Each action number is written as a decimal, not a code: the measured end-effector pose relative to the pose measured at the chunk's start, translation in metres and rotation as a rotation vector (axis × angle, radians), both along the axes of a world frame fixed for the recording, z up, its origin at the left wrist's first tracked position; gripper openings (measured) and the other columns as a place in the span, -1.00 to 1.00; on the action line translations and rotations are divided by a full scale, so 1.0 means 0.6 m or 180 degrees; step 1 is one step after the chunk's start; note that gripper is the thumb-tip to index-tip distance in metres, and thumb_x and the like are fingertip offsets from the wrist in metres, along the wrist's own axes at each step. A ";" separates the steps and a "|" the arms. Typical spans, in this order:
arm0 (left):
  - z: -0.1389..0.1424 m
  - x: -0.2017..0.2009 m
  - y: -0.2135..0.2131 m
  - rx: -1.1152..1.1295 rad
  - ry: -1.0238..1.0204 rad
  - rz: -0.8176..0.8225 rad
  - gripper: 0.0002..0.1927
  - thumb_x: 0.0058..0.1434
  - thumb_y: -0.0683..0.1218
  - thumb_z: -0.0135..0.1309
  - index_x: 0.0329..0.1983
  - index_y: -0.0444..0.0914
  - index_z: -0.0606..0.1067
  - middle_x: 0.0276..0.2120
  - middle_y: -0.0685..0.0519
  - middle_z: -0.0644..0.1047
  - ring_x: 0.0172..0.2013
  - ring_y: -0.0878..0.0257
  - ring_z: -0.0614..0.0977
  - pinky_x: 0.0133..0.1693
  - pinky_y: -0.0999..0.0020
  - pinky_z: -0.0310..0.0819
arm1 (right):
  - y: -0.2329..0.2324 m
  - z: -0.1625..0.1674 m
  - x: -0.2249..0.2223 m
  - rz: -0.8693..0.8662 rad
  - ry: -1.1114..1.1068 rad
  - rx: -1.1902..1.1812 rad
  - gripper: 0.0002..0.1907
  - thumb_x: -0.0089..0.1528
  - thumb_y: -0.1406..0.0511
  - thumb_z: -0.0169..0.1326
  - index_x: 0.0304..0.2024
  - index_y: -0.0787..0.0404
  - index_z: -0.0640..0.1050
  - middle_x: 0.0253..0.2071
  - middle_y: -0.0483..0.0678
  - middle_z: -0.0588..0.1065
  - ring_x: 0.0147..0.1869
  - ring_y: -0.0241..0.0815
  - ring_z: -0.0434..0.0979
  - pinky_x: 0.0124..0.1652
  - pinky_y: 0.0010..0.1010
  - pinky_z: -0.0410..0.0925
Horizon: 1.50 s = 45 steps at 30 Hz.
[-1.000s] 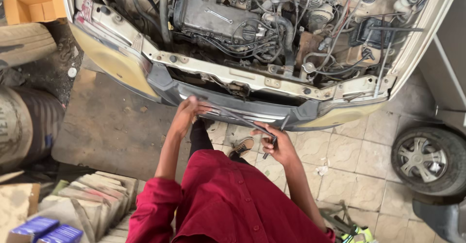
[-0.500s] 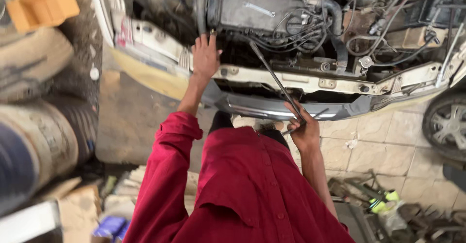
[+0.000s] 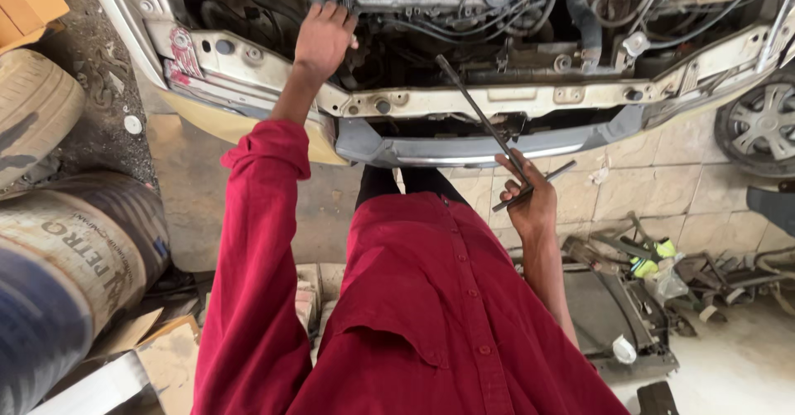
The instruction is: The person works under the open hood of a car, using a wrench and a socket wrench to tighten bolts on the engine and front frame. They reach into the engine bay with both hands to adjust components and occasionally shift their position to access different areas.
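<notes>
Left hand (image 3: 323, 38): palm down, fingers spread, holding nothing, resting on the car's front crossmember (image 3: 464, 100).
Right hand (image 3: 530, 204): closed around a long T-handle wrench (image 3: 484, 125), shaft angled into the engine bay.
Risk: the one-handed grip could slip, the wrench dropping among hoses.

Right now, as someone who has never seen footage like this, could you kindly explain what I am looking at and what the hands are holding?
This is one view from a camera worn on a person's head, looking down over their red shirt at their own two bare hands. There is no machine here. In front of them stands a car with its hood area open, so the engine bay and the pale front crossmember show. The left hand rests on the upper edge of that front frame, with nothing in its grip. The right hand holds a long, thin dark metal rod tool that slants up toward the engine bay. On the tiled floor to the right lie scattered parts; tires and a barrel are at the left.
</notes>
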State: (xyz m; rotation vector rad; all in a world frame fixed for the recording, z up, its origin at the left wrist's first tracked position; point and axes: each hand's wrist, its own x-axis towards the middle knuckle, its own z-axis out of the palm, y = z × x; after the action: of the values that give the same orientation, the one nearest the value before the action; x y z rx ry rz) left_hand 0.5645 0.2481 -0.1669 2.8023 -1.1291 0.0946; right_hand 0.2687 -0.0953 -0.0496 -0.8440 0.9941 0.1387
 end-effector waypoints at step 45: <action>0.028 -0.011 -0.095 -0.0072 0.1562 0.2482 -0.58 0.35 0.11 0.02 -0.35 -0.33 0.63 -0.39 -0.20 0.64 -0.32 -0.13 0.71 -0.30 0.03 0.61 | -0.013 -0.045 0.046 0.0624 -0.0126 -0.0576 -0.55 0.42 0.31 -0.14 0.32 0.40 0.39 -0.01 0.20 0.60 -0.51 -0.33 0.37 -0.55 -0.47 0.38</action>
State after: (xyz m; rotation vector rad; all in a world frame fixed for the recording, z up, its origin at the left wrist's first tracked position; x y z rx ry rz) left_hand 0.5576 0.1911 -0.1498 2.8198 0.0826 -0.4759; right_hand 0.2960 -0.1029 -0.0767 -1.1062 0.8948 0.2006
